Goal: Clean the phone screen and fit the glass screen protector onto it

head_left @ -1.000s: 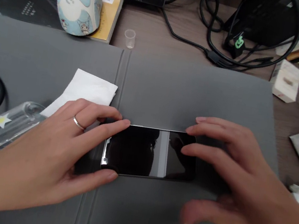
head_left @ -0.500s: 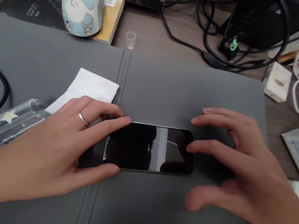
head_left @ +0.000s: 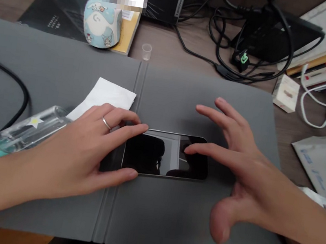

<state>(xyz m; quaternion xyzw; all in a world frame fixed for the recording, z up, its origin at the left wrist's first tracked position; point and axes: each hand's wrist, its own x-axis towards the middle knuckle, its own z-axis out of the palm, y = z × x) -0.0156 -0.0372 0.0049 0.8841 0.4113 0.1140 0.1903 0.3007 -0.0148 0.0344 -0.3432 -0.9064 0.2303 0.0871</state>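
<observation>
A smartphone [head_left: 170, 156] lies flat on the grey desk mat [head_left: 167, 213], its dark screen upward and reflecting light shapes. My left hand [head_left: 91, 147], with a ring on one finger, grips the phone's left end between thumb at the near edge and index finger at the far edge. Over the phone's right end is my right hand [head_left: 244, 172], fingers spread and holding nothing. Its index fingertip is at the screen; whether it touches the glass I cannot tell. Just behind my left hand lies a folded white tissue [head_left: 112, 93].
A clear bottle [head_left: 36, 129] with a teal end lies beside my left forearm. Toward the back are a patterned blue and white object [head_left: 102, 23], a small clear cup [head_left: 146, 51] and tangled black cables [head_left: 222, 36]. At right sit a small white box [head_left: 286, 93] and a plastic packet [head_left: 322, 168].
My right hand has spread wider, and its index finger has moved left over the screen. My left hand keeps its hold on the phone. The camera view has shifted slightly.
</observation>
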